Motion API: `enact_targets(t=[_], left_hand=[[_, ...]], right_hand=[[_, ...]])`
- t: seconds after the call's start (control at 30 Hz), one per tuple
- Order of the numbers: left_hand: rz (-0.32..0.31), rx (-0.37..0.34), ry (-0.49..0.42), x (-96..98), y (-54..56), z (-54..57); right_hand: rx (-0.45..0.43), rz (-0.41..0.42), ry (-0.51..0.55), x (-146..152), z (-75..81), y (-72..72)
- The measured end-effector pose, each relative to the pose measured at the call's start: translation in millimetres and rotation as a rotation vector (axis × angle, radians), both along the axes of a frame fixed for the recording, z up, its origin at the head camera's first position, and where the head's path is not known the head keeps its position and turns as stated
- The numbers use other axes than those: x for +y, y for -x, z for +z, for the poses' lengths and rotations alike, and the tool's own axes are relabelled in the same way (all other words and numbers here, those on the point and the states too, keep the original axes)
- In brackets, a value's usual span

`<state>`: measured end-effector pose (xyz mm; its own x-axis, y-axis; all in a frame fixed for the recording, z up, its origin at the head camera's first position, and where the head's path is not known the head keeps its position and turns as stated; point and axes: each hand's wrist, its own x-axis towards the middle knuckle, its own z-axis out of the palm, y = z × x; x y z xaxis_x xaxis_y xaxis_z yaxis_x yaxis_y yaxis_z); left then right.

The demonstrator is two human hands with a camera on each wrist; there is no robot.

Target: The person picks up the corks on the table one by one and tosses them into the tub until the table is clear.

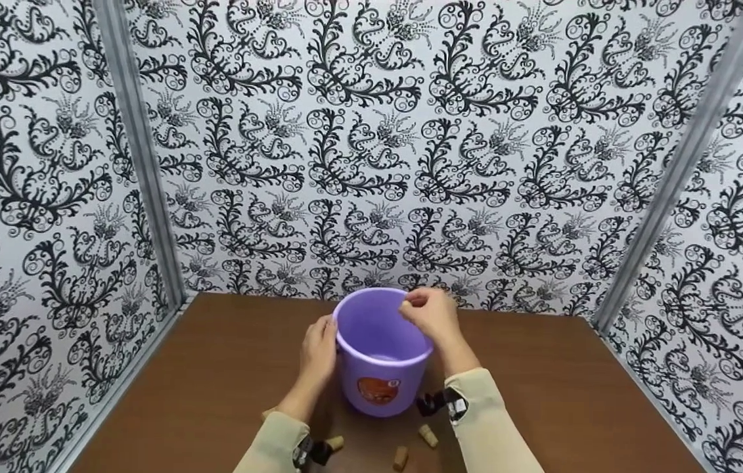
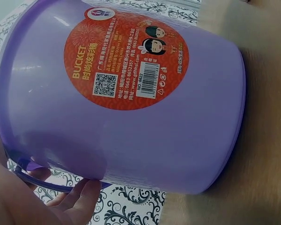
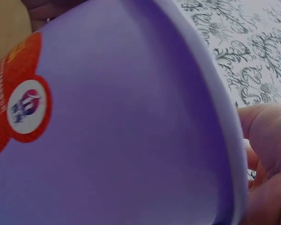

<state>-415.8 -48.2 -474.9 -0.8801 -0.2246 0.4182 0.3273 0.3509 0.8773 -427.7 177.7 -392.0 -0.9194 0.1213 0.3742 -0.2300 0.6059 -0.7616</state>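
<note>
A purple plastic bucket (image 1: 381,374) stands upright on the brown table, its round red label (image 2: 126,63) facing me. On the left side my left hand (image 1: 320,345) grips it near the rim, its fingers (image 2: 82,199) by the purple handle (image 2: 47,184). My right hand (image 1: 435,315) is over the right part of the rim with bent fingers, pinching what looks like a small tan cork (image 1: 405,307), mostly hidden. In the right wrist view, the bucket's rim partly covers the right hand (image 3: 269,159), and its fingertips are out of sight.
Near the table's front lie a tan cork (image 1: 401,458), another cork (image 1: 428,435) and a third cork (image 1: 336,443) by the left wrist. A tan piece (image 1: 269,413) peeks out behind the left forearm. Patterned white walls (image 1: 371,144) enclose the brown table (image 1: 529,374).
</note>
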Motion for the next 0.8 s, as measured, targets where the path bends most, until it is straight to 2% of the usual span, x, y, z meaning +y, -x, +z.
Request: enact_targets(t=[0.23,0.47,0.7,0.8], left_hand=[[0.014,0.003,-0.017,2.6,0.3,-0.7],[-0.006,-0.014,-0.024,4.8,-2.6,-1.6],[-0.012,-0.024,-0.041,4.4,-1.1,-1.2],[-0.003,-0.006,-0.026,2.8,-1.4,-1.0]], right_hand=[[0.004,0.031,0.001,-8,0.1,-1.9],[-0.083,0.059,0.047,-12,-3.7,-6.4],[-0.08,0.059,0.044,-13,-4.3,-6.0],[-0.072,0.056,0.037,-15,-5.7,-5.4]])
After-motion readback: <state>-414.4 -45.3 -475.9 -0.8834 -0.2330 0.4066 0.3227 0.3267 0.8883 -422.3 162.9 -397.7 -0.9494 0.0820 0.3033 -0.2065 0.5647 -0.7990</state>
